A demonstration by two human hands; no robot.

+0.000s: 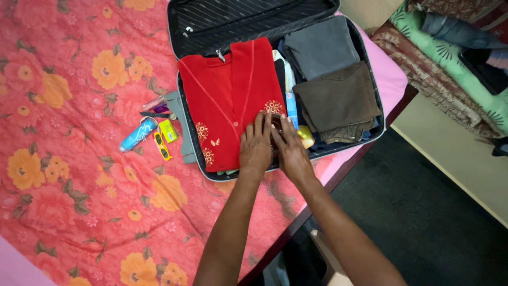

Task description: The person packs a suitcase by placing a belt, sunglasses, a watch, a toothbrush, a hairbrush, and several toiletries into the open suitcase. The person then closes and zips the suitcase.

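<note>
Both hands press down side by side at the near edge of an open suitcase (pixel 370 79): the left hand (pixel 256 145) lies flat with fingers spread on a folded red garment (pixel 227 100), and the right hand (pixel 288 148) rests just beside it, fingers curved over a small dark round thing (pixel 275 124) tucked between them. Whether the right hand actually grips that thing or only covers it I cannot tell; the left holds nothing, its palm simply bearing on cloth. The red garment looks soft and light, likely to slump and lose its fold if lifted by one corner, so it is best taken with flat palms under the folded edges. It lies directly under the left hand, filling the left half of the case. Next to the right hand sits a yellow object (pixel 306 136), then a brown folded garment (pixel 338 100) and a grey one (pixel 321 46). Outside the case, on the floral bedspread (pixel 63 175), lie a blue bottle (pixel 137 134) and yellow sunglasses (pixel 161 145).
</note>
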